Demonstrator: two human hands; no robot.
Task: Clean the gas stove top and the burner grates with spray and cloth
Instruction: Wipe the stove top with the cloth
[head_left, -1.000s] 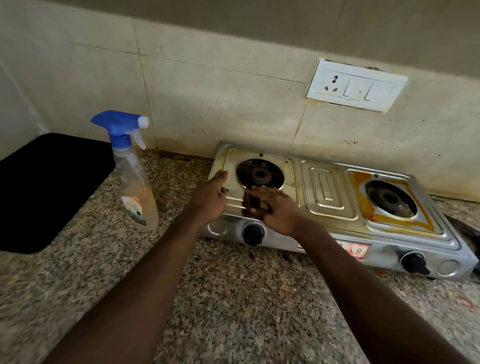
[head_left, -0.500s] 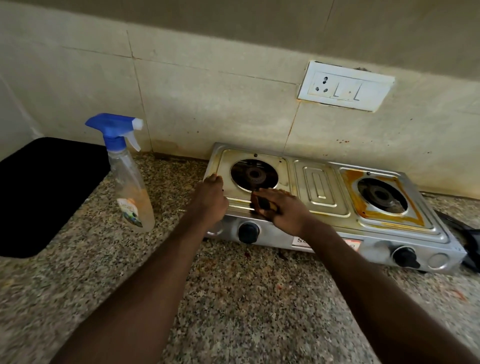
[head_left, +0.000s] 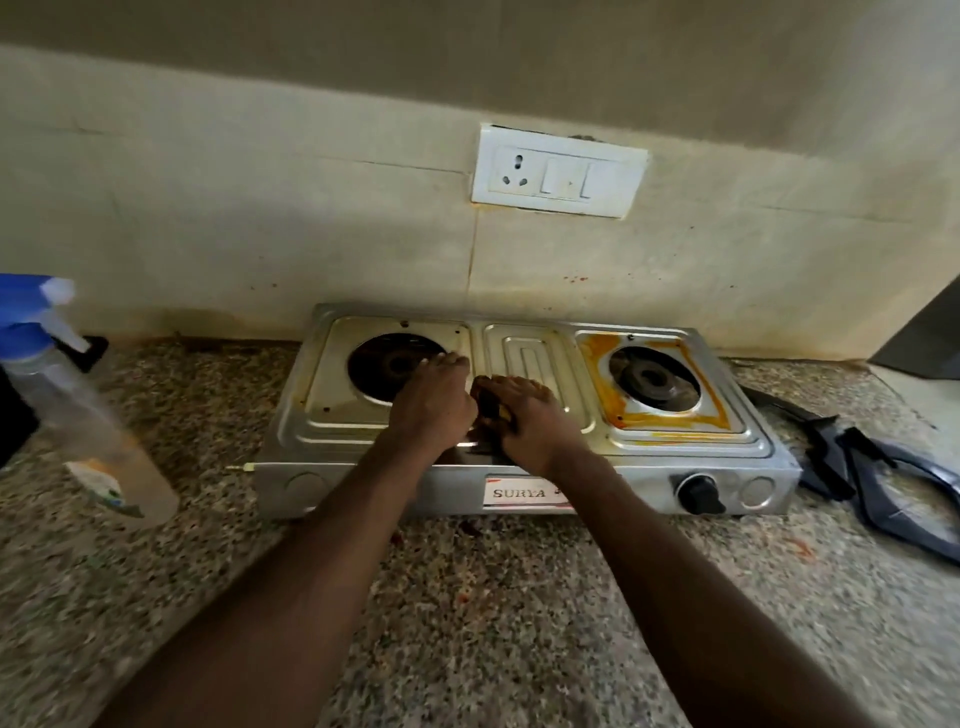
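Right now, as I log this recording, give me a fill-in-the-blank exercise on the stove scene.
1. The spray bottle has a ___ trigger head.
2. On the gas stove, orange residue rings the ___ burner.
3. The stove's front label reads ___.
4. The scrub pad is gripped by the ___ hand.
Missing words: blue; right; SURYA; right.

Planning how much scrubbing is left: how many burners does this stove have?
2. The left burner lies partly under the left hand's fingertips; the right burner sits at the stove's other end, ringed by orange stains. No more seem hidden.
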